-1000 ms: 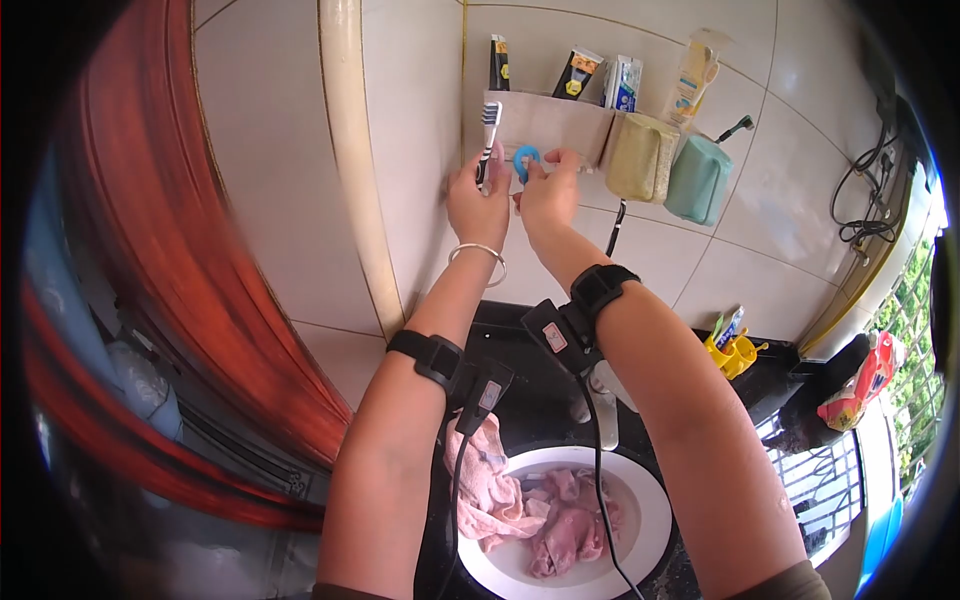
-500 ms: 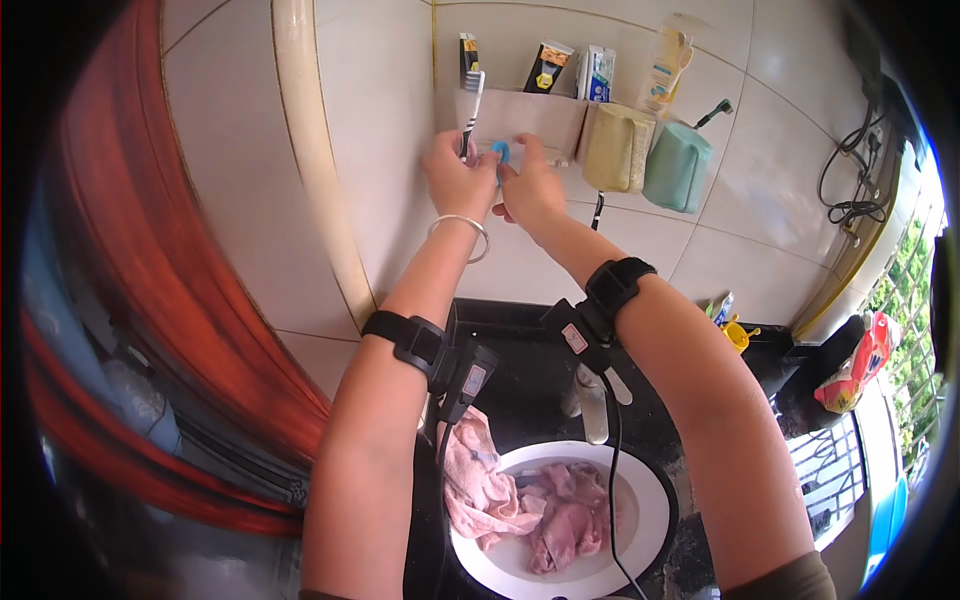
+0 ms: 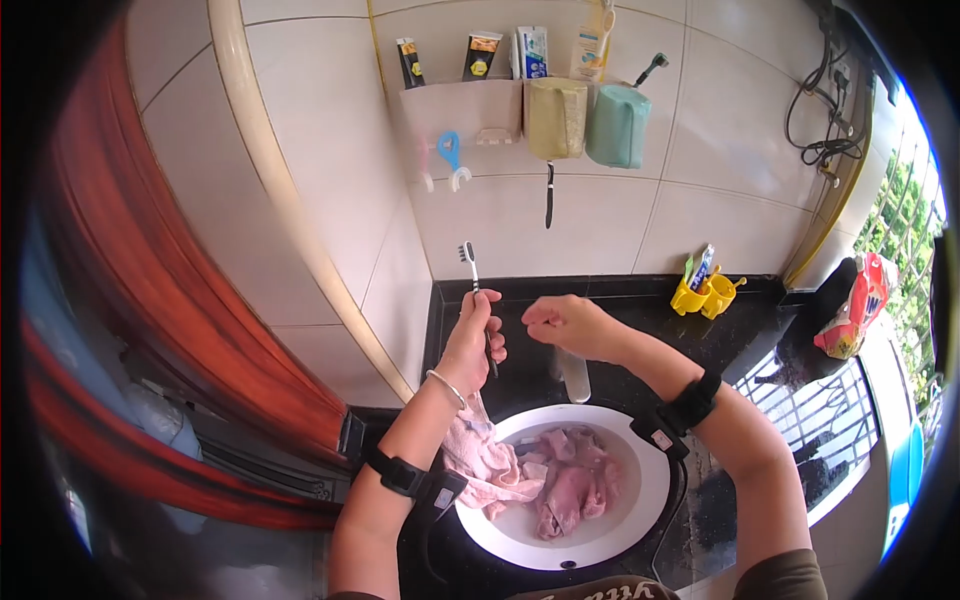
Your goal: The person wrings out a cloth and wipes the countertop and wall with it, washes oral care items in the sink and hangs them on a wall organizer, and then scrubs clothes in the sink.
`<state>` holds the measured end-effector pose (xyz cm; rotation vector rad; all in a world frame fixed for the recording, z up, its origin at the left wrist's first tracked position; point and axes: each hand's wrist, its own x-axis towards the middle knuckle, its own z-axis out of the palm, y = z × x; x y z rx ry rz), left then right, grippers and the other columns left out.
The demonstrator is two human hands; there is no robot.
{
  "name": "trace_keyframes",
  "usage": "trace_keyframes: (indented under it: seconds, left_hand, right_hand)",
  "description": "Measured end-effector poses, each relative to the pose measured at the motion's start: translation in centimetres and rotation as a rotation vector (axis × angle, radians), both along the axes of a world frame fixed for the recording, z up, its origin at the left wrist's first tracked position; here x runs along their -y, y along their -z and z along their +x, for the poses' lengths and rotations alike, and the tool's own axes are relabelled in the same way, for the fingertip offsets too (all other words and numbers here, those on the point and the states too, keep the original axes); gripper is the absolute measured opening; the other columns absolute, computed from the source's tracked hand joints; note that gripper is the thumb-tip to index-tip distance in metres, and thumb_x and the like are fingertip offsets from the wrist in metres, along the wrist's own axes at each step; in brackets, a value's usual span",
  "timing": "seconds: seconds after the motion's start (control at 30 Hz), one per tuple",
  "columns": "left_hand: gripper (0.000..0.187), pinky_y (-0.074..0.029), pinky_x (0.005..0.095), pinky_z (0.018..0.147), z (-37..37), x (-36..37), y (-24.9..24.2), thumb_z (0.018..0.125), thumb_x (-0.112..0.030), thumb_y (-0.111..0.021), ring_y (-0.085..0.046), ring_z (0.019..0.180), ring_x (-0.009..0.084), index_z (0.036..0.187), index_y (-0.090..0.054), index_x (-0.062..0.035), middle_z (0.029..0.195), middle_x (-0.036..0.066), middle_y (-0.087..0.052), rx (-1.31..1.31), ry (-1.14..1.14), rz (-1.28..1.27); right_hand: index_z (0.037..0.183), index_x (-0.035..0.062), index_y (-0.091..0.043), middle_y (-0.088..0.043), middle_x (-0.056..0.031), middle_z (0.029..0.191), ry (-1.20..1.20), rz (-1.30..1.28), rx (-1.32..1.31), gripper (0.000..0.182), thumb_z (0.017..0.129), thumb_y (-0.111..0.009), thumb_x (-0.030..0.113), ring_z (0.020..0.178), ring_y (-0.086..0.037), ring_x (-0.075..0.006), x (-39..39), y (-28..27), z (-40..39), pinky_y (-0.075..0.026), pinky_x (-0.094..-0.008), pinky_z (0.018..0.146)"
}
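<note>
My left hand (image 3: pixel 474 342) is closed around the handle of a black-and-white toothbrush (image 3: pixel 469 262), bristle end up, above the back left of the washbasin. Just to its right, my right hand (image 3: pixel 563 325) has its fingers curled together, with nothing showing in them. Below that hand, the metal faucet (image 3: pixel 574 378) is partly covered by it. Wet pink cloths (image 3: pixel 575 490) lie in the white oval basin (image 3: pixel 642 455), and a light pink towel (image 3: pixel 480 460) hangs over its left rim. A blue U-shaped toothbrush (image 3: pixel 450 150) hangs under the wall rack beside a pink one (image 3: pixel 424 160).
The wall rack (image 3: pixel 460 110) holds several tubes, with a yellow cup (image 3: pixel 556 120) and a green cup (image 3: pixel 619 125) alongside. A yellow holder (image 3: pixel 690 297) stands on the black counter (image 3: pixel 640 375). A red curtain (image 3: pixel 190 330) borders the left; a red-and-white bag (image 3: pixel 860 305) sits right.
Both hands have come down from the wall rack toward the basin, the left carrying the toothbrush. The right has moved away from the blue U-shaped toothbrush, which now hangs uncovered.
</note>
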<state>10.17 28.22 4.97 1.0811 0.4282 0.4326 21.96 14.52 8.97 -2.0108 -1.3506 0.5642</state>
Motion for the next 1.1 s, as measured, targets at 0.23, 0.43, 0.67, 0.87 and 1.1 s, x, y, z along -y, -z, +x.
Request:
trace_keyframes:
  seconds: [0.23, 0.43, 0.67, 0.87, 1.1]
  left_hand:
    - [0.023, -0.038, 0.0242, 0.070, -0.1, 1.2, -1.9, 0.094, -0.031, -0.050, -0.048, 0.075, 0.0072, 0.110, -0.056, -0.0150, 0.078, -0.007, -0.048, 0.248, -0.023, -0.048]
    - [0.029, -0.035, 0.0253, 0.076, 0.4, 4.1, -2.3, 0.093, -0.027, -0.053, -0.045, 0.084, 0.0091, 0.118, -0.055, -0.0118, 0.088, -0.005, -0.047, 0.365, 0.130, -0.100]
    - [0.053, -0.021, 0.0533, 0.098, -2.4, 2.8, -3.0, 0.086, -0.030, -0.061, -0.037, 0.114, 0.0190, 0.134, -0.042, -0.0213, 0.120, 0.003, -0.044, 0.004, -0.057, 0.051]
    - [0.051, -0.027, 0.0439, 0.100, -5.3, 2.6, -0.8, 0.082, -0.027, -0.067, -0.039, 0.109, 0.0179, 0.128, -0.046, -0.0181, 0.122, 0.004, -0.039, 0.003, 0.085, 0.024]
    - [0.046, -0.034, 0.0356, 0.093, -8.4, 2.5, 0.9, 0.084, -0.021, -0.065, -0.045, 0.101, 0.0135, 0.126, -0.048, -0.0163, 0.112, 0.001, -0.043, -0.014, 0.112, 0.102]
  right_hand:
    - [0.108, 0.0075, -0.062, -0.067, -0.0110, 0.095, 0.101, 0.221, -0.083, 0.033, 0.081, -0.062, 0.027, 0.085, -0.064, -0.0248, 2.7, 3.8, -1.2, -0.050, -0.0331, 0.077]
    - [0.100, 0.0033, -0.062, -0.066, -0.0127, 0.085, 0.147, 0.372, -0.068, 0.028, 0.078, -0.064, 0.021, 0.075, -0.063, -0.0262, 0.5, 0.0, -3.8, -0.049, -0.0357, 0.068]
    - [0.093, 0.0028, -0.062, -0.065, -0.0117, 0.074, 0.202, 0.517, -0.044, 0.019, 0.081, -0.059, 0.018, 0.068, -0.063, -0.0237, -3.0, -1.9, -1.6, -0.048, -0.0331, 0.063]
    - [0.095, 0.0067, -0.063, -0.065, -0.0123, 0.074, 0.396, 0.515, 0.048, 0.021, 0.082, -0.060, 0.023, 0.073, -0.063, -0.0283, -9.4, -6.6, 1.8, -0.048, -0.0378, 0.066]
    - [0.095, 0.0095, -0.062, -0.066, -0.0165, 0.085, 0.543, 0.519, 0.037, 0.021, 0.082, -0.060, 0.026, 0.084, -0.063, -0.0340, -16.2, -3.9, 5.9, -0.049, -0.0427, 0.074]
